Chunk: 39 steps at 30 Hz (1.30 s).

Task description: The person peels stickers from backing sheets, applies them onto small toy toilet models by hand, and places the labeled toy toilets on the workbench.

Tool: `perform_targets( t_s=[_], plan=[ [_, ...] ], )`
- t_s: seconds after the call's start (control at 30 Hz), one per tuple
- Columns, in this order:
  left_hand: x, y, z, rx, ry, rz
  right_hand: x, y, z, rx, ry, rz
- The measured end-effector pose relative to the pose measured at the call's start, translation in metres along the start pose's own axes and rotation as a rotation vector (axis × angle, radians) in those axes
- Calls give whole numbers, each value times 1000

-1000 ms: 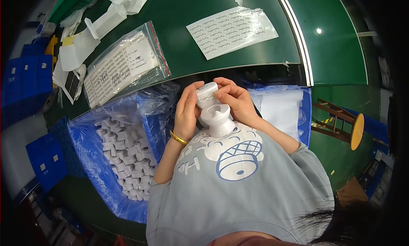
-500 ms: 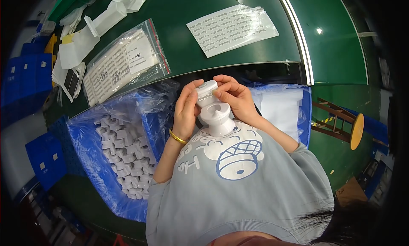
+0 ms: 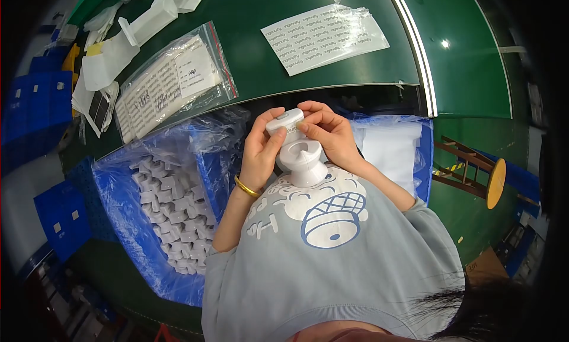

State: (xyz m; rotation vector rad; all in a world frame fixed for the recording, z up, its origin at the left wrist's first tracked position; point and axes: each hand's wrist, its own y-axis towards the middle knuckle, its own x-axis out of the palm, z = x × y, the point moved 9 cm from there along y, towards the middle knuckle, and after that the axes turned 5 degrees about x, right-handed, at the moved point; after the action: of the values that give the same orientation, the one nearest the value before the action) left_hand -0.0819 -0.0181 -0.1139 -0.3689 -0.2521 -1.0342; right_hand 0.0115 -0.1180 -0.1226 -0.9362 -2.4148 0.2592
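Note:
A small white toy toilet (image 3: 304,159) is held against the front of my grey shirt, its bowl toward me and its tank away. My left hand (image 3: 262,149) is closed on the left side of the tank, thumb on the tank's front. On the other side my right hand (image 3: 333,138) grips the tank, with the thumb pressed on the dark lettering. Part of that lettering is covered by the thumbs. A sheet of printed logo stickers (image 3: 323,38) lies on the green table (image 3: 249,22) beyond my hands.
At left, a plastic-lined blue bin (image 3: 133,247) holds many white parts (image 3: 175,214). Another blue bin (image 3: 424,158) with white sheets stands at right. On the table are a zip bag of sticker sheets (image 3: 172,87) and crumpled white paper (image 3: 148,25). A wooden stool (image 3: 495,184) stands far right.
The tank's top has tipped toward me, so less of its lettered front shows. Both thumbs remain pressed on the front of the tank.

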Motion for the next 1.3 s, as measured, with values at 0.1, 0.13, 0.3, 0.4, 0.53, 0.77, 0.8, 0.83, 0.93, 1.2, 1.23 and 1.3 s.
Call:
perform_targets(
  t_s=[0.1, 0.13, 0.3, 0.4, 0.53, 0.77, 0.8, 0.83, 0.93, 1.2, 1.23, 1.3],
  plan=[
    [1, -1, 3, 28, 48, -1, 0, -1, 1, 4, -9, 3],
    [1, -1, 4, 32, 64, -2, 0, -1, 1, 3, -10, 6],
    [2, -3, 5, 79, 117, -5, -2, -2, 1, -4, -29, 16],
    [0, -3, 3, 84, 96, 1, -13, -2, -1, 38, 25, 107],
    [-5, -4, 3, 120, 83, 39, 6, -12, -1, 14, 60, -273],
    [-16, 6, -1, 74, 330, 108, 29, -33, -6, 242, -417, -358],
    [-18, 10, -2, 64, 400, 115, 31, -32, -9, 233, -492, -359],
    [-20, 12, -2, 53, 468, 123, 31, -31, -10, 225, -569, -360],
    [-17, 14, 9, 128, 486, 72, 33, -28, -5, 223, -429, -350],
    [-16, -13, 17, 148, 249, -117, 37, -28, -6, 183, -188, -418],
    [-19, -16, 16, 132, 241, -90, 35, -26, -2, 164, -150, -414],
    [-28, -27, 29, 242, 155, 12, 43, -25, 0, 125, -147, -419]
  ],
)
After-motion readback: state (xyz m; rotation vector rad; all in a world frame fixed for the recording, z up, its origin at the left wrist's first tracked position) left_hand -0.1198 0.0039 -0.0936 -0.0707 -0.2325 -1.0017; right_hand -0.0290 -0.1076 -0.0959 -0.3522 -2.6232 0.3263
